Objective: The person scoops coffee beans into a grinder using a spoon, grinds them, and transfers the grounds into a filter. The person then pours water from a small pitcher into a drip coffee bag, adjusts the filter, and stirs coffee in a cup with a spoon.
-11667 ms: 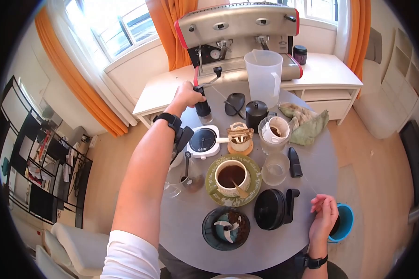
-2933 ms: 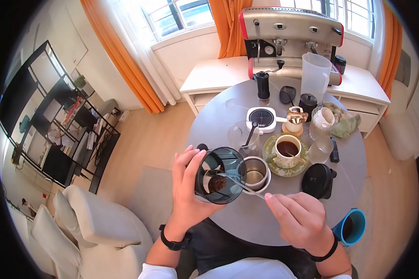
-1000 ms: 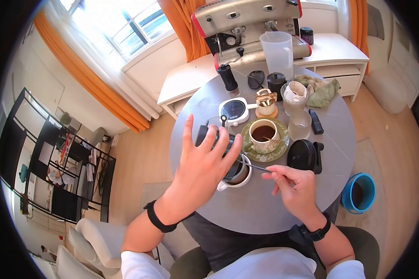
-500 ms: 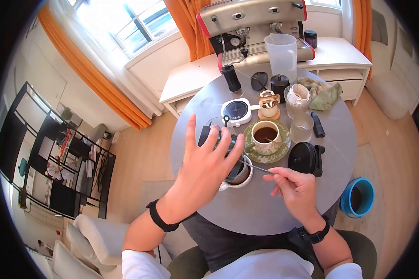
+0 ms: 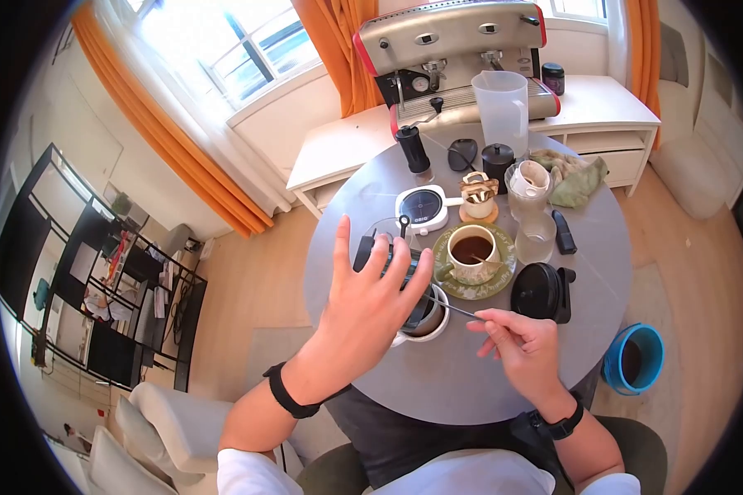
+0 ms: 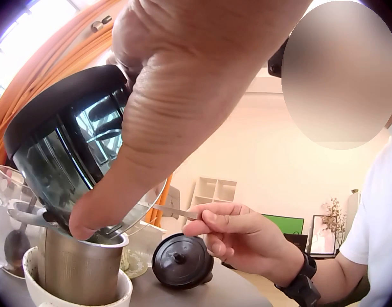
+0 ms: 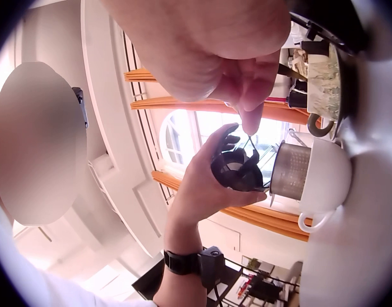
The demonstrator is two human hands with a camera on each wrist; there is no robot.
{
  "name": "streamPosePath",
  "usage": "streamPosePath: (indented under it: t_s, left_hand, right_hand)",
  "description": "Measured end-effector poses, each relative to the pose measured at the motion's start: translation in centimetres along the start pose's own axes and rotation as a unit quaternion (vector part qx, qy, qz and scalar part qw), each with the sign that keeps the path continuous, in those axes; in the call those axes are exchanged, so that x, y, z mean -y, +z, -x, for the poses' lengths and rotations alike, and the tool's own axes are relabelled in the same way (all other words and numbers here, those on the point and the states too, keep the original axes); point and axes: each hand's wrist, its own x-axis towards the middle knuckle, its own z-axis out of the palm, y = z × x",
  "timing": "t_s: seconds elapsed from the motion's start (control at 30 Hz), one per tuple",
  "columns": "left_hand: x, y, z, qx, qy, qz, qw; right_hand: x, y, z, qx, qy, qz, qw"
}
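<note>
My left hand grips a dark see-through chopper bowl, tilted on its side over a metal mesh filter. The thumb lies along the bowl's lower edge, right at the filter's rim. That filter stands inside a white cup with a handle. In my right hand the thumb and fingers pinch a thin metal handle, probably a spoon's, whose far end reaches into the bowl's mouth. Seen from the right wrist, dark blades show inside the bowl; the left hand hides most of it in the head view.
Behind the cup, a green saucer bears a mug of dark liquid. A black lid lies to the right. Farther back are a white scale, a hand grinder and a glass. A blue bucket stands beyond the table edge.
The bowl, on the table at first, was lifted by my left hand and then tipped over the filter. The filter and white cup appeared in front. My right hand took up the thin metal handle.
</note>
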Motion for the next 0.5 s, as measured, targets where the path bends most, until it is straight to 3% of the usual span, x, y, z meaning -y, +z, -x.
streamPosePath:
  t_s: [0.33, 0.4, 0.5]
  left_hand:
    - [-0.24, -0.23, 0.09, 0.003, -0.008, -0.013, 1.0]
    - [-0.44, -0.55, 0.26, -0.035, -0.028, -0.015, 0.999]
    - [-0.37, -0.02, 0.25, -0.005, -0.026, -0.01, 1.0]
  right_hand:
    - [0.0, -0.23, 0.08, 0.006, -0.004, 0.011, 1.0]
    - [-0.02, -0.22, 0.13, 0.004, -0.011, 0.01, 1.0]
    - [-0.07, -0.08, -0.23, 0.013, -0.017, 0.015, 1.0]
